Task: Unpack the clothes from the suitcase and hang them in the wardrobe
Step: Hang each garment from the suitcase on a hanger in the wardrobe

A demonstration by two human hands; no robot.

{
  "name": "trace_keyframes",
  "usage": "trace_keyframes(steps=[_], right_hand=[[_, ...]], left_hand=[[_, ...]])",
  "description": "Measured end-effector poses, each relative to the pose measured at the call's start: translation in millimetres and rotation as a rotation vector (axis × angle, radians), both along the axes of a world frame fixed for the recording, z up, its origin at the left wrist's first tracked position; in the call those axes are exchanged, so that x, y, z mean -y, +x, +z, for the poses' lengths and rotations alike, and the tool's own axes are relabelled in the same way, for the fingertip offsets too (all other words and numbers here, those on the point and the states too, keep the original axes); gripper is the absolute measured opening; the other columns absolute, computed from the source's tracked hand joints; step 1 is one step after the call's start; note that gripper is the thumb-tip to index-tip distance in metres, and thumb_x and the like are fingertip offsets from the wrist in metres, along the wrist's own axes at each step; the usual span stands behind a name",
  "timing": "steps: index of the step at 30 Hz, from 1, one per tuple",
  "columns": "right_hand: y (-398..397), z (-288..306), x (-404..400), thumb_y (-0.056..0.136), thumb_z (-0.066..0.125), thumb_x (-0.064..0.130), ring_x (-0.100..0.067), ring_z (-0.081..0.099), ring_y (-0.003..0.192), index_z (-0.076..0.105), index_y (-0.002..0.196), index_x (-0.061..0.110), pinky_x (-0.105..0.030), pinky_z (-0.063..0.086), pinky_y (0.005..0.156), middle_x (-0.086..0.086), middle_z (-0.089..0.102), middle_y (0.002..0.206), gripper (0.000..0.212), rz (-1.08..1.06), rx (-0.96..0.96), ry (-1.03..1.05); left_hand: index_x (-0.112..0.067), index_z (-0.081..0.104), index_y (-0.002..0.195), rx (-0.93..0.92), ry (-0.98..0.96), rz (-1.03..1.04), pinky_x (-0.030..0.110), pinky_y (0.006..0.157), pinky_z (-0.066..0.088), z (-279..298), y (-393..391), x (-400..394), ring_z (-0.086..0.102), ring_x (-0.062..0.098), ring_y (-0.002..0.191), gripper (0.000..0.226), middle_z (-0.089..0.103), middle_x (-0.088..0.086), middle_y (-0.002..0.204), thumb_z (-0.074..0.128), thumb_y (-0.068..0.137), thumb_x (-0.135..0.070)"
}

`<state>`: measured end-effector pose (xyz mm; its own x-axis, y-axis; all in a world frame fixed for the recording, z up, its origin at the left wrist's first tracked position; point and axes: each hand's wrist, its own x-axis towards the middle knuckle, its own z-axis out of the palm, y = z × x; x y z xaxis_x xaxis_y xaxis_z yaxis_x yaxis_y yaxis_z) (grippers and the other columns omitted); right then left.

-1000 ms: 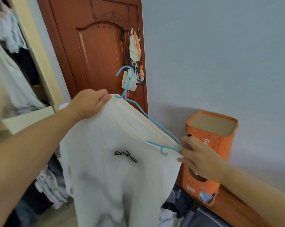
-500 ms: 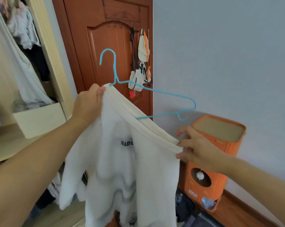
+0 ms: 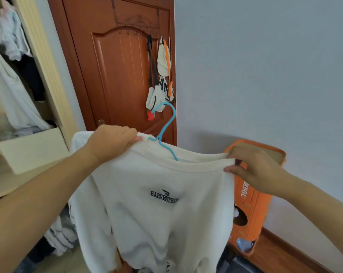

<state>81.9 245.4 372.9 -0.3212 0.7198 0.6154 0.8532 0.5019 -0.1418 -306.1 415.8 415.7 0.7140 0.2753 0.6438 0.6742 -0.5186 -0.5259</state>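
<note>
Left hand (image 3: 113, 140) and right hand (image 3: 253, 168) each pinch the ribbed neckline of a soft cream sweatshirt (image 3: 156, 209), stretching it over a thin blue wire hanger (image 3: 165, 131) whose curved hook pokes out

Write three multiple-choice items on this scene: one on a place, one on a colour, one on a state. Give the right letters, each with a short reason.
1. Where is the orange box?
A. inside the wardrobe
B. on the floor against the grey wall
C. hung on the door

2. What colour is the hanger?
A. blue
B. red
C. black

3. How is the white sweatshirt held?
A. folded under one arm
B. lying loose on the floor
C. gripped at its neckline by both hands

Answers: 1 B, it stands at the wall's foot behind the right hand. 2 A, its hook shows light blue before the door. 3 C, the left hand and the right hand each pinch the collar.
</note>
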Motion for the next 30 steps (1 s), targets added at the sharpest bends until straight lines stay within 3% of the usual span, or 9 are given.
trace_keyframes(steps=[2,5,7,9,12,19,24,27,30], right_hand=[[-18,9,-5,0.091,0.067,0.034,-0.005,0.06,0.079,0.056,0.094,0.03,-0.026,0.05,0.069,0.016,0.06,0.085,0.012,0.005,-0.13,0.004],[-33,12,-14,0.094,0.068,0.022,-0.003,0.061,0.083,0.049,0.119,0.038,-0.015,0.047,0.073,0.017,0.062,0.089,0.036,0.005,-0.28,-0.256],[-26,1,-19,0.1,0.053,0.038,-0.002,0.059,0.074,0.053,0.103,0.042,-0.021,0.044,0.07,0.018,0.061,0.076,0.005,-0.106,-0.122,-0.321],[-19,-7,-17,0.099,0.03,0.057,-0.012,0.057,0.068,0.052,0.082,0.031,-0.038,0.047,0.069,0.008,0.059,0.069,0.038,-0.199,-0.018,-0.263],[-26,-4,-15,0.097,0.015,0.063,-0.024,0.053,0.061,0.035,0.077,0.031,-0.046,0.044,0.061,0.003,0.051,0.061,0.043,-0.181,-0.065,-0.153],[-53,32,-19,0.099,0.025,0.051,-0.036,0.05,0.062,0.038,0.083,0.019,-0.041,0.036,0.056,0.003,0.043,0.056,0.039,-0.19,-0.101,0.044],[-13,45,-17,0.102,0.035,0.044,-0.038,0.051,0.063,0.04,0.081,0.015,-0.04,0.037,0.057,0.0,0.041,0.055,0.036,-0.339,-0.144,0.122],[-15,49,-23,0.103,0.04,0.038,-0.035,0.045,0.058,0.039,0.077,0.014,-0.038,0.031,0.056,0.001,0.039,0.053,0.036,-0.333,-0.135,0.146],[-33,55,-24,0.104,0.044,0.037,-0.035,0.046,0.057,0.041,0.075,0.014,-0.039,0.035,0.055,0.0,0.039,0.053,0.037,-0.308,-0.116,0.17]], left_hand=[[-0.017,0.05,0.07,0.042,0.006,-0.061,0.026,0.044,0.02,-6,18,7,0.054,0.025,0.042,0.051,0.052,0.0,0.055,0.03,0.108,-0.045],[-0.015,0.052,0.077,0.231,-0.067,-0.137,0.031,0.041,0.035,-3,40,19,0.055,0.028,0.044,0.059,0.054,0.0,0.055,0.018,0.11,-0.051],[-0.014,0.053,0.081,0.317,-0.123,-0.15,0.033,0.045,0.041,1,47,26,0.056,0.03,0.046,0.057,0.057,0.001,0.056,0.021,0.109,-0.052],[-0.014,0.054,0.083,0.354,-0.165,-0.161,0.033,0.047,0.041,2,51,33,0.056,0.028,0.048,0.055,0.056,0.0,0.058,0.023,0.107,-0.053],[-0.014,0.053,0.083,0.368,-0.166,-0.173,0.034,0.046,0.04,3,63,46,0.055,0.03,0.048,0.048,0.053,-0.001,0.056,0.029,0.107,-0.049],[-0.018,0.049,0.087,0.28,-0.227,-0.179,0.041,0.046,0.048,9,86,67,0.057,0.029,0.053,0.05,0.058,-0.001,0.062,0.018,0.106,-0.054],[-0.023,0.042,0.08,0.312,-0.185,0.04,0.033,0.046,0.036,-5,29,45,0.059,0.03,0.055,0.047,0.055,0.0,0.062,0.016,0.105,-0.053],[-0.023,0.047,0.083,0.352,-0.239,0.041,0.03,0.048,0.032,-6,41,52,0.052,0.02,0.06,0.047,0.049,-0.005,0.068,0.018,0.107,-0.051],[-0.024,0.049,0.088,0.37,-0.255,0.014,0.029,0.047,0.027,-4,64,64,0.051,0.017,0.056,0.04,0.053,-0.008,0.069,0.023,0.107,-0.048]])
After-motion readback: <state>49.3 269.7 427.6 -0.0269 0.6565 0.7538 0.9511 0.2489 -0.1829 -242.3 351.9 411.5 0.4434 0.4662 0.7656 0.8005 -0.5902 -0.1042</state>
